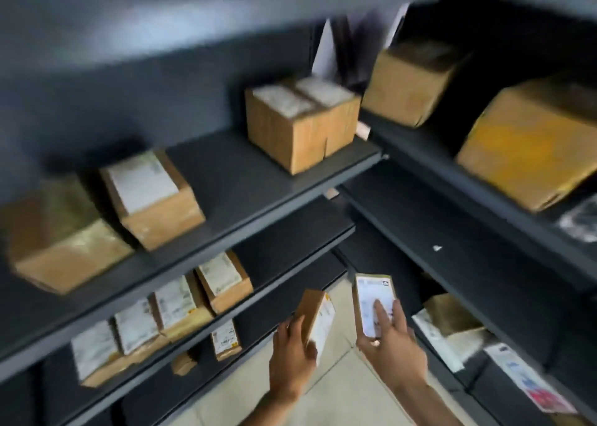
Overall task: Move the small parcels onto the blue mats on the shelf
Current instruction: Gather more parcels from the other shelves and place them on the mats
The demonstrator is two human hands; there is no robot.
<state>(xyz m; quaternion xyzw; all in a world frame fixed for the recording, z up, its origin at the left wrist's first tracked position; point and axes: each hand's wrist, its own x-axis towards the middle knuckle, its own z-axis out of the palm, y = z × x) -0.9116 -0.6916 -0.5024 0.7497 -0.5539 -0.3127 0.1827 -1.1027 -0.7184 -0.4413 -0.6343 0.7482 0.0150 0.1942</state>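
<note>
Cardboard small parcels fill both hands: my left hand (292, 349) clasps one brown box (315, 320), my right hand (392, 338) another white-labelled box (374, 306). No blue mats visible; placing remains.

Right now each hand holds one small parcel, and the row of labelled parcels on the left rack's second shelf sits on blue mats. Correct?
Not quite. The head view shows no blue mats: that row sits on a bare dark shelf. The rest holds: left hand and right hand each hold one small parcel.
</note>
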